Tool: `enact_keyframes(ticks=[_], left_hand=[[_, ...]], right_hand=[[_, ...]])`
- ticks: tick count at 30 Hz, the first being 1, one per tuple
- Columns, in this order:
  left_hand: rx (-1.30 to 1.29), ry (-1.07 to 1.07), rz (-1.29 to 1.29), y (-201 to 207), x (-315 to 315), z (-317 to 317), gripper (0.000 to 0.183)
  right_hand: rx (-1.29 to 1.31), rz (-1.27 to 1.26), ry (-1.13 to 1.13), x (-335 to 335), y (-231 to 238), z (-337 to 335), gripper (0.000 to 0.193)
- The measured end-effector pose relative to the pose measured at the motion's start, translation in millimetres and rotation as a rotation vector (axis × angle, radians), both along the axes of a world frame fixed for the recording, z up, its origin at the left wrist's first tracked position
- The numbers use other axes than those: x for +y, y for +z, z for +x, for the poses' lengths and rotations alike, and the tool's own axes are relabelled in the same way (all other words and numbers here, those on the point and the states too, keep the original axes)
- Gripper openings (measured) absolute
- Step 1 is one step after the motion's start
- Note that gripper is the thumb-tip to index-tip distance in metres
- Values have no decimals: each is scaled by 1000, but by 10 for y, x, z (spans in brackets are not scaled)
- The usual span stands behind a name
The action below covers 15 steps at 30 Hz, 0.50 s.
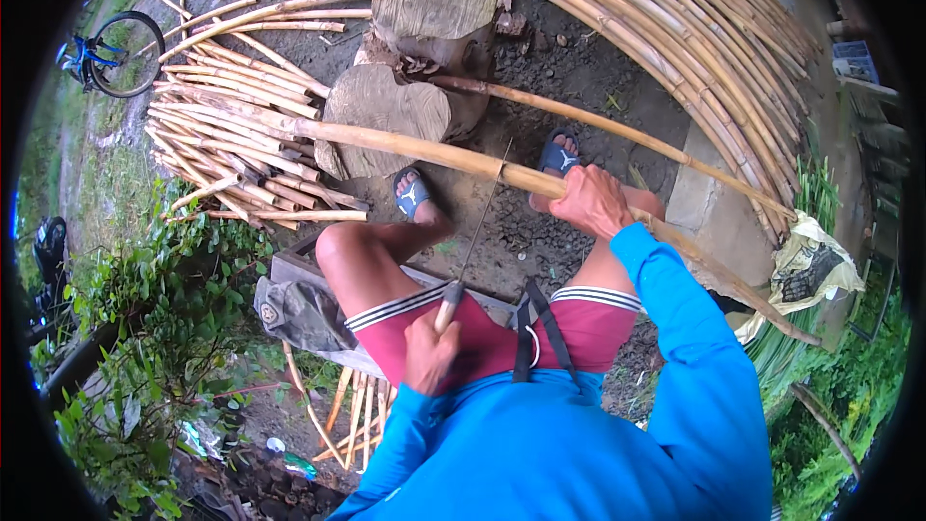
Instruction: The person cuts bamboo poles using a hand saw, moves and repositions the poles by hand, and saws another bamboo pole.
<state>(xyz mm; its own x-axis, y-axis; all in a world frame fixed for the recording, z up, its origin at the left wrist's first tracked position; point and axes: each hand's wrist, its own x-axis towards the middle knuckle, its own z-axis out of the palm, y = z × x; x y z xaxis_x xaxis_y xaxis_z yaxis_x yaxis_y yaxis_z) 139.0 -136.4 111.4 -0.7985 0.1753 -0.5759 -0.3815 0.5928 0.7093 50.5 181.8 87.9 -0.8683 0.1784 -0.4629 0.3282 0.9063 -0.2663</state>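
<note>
The left hand (431, 352) grips the handle (449, 307) of a blade (481, 222); the right hand (591, 201) clasps a pole (529, 178) crossing above a stump (386, 101). Were the pole to roll, the blade could skip toward that hand or the right knee (646, 202); whether the stump bears it is hard to tell.

Blue long-sleeved shirt (569, 453), sleeves (690, 328) extending to the wrists, maroon shorts (482, 336), white leg bands (596, 297) with dark stripes, black straps (555, 330) and white cord (533, 343) at waist, blue open-toed sandals (415, 196) with white emblems
</note>
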Motion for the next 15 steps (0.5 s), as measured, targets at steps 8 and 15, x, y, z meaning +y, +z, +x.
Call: enact_keyframes(ticks=[8, 15], left_hand=[[230, -75, -33, 110, 259, -309, 21], [-3, 83, -24, 314, -89, 73, 18]], right_hand=[[36, -4, 29, -59, -64, 56, 41], [26, 44, 54, -20, -47, -82, 55]])
